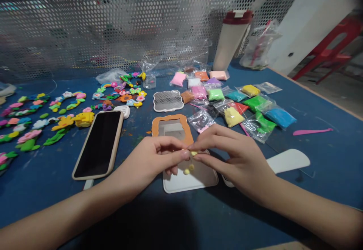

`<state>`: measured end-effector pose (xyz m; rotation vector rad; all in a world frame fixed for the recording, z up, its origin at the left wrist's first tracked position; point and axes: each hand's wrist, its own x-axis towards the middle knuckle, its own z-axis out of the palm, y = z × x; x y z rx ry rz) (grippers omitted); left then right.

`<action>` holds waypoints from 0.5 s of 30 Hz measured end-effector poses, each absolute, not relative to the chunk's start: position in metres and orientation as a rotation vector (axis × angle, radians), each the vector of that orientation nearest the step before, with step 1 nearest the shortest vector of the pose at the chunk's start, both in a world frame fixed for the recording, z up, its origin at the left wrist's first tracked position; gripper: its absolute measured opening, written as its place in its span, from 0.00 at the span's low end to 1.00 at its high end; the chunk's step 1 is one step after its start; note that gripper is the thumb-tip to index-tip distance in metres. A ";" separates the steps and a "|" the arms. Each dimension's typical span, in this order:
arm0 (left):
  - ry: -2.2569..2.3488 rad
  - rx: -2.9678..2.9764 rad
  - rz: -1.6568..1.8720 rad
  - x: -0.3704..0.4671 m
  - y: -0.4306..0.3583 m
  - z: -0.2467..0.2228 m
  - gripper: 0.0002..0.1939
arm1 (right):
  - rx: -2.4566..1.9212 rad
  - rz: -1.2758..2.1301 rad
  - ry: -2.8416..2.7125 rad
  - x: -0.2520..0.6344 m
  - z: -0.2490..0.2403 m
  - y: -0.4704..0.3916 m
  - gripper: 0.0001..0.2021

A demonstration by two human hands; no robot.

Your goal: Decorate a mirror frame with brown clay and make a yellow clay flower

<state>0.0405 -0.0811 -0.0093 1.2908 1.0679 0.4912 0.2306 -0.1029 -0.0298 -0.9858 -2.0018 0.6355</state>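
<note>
Pale yellow clay [194, 153] shows between the fingertips of both hands. My right hand [235, 155] pinches it between thumb and forefinger. Meeting it from the other side, my left hand [159, 153] has thumb and forefinger pressed together at the clay, partly hiding it. Just below, two small yellow clay balls [186, 171] lie on a white flat panel [190, 184]. Behind the fingers is a mirror [167, 130] edged with an orange-brown clay border [157, 124]; its lower part is covered by my hands.
A phone [99, 144] lies at left beside colourful clay ornaments [65, 122]. Bagged clay packets [216, 94], a white-edged mirror [168, 101] and a tumbler [231, 42] stand or lie farther back. A white handle [292, 160] and pink tool [312, 131] are at right.
</note>
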 end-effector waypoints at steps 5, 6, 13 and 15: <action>1.116 1.272 0.458 0.043 -0.082 -0.010 0.05 | -0.939 0.558 -2.063 0.230 -0.031 -0.103 0.06; 1.114 1.269 0.453 0.043 -0.083 -0.010 0.05 | -0.937 0.549 -2.068 0.230 -0.031 -0.104 0.07; 1.107 1.313 0.505 0.041 -0.080 -0.012 0.07 | -0.942 0.481 -1.984 0.230 -0.028 -0.107 0.05; 1.091 1.304 0.556 0.039 -0.078 -0.013 0.08 | -1.012 0.529 -1.854 0.232 -0.028 -0.106 0.03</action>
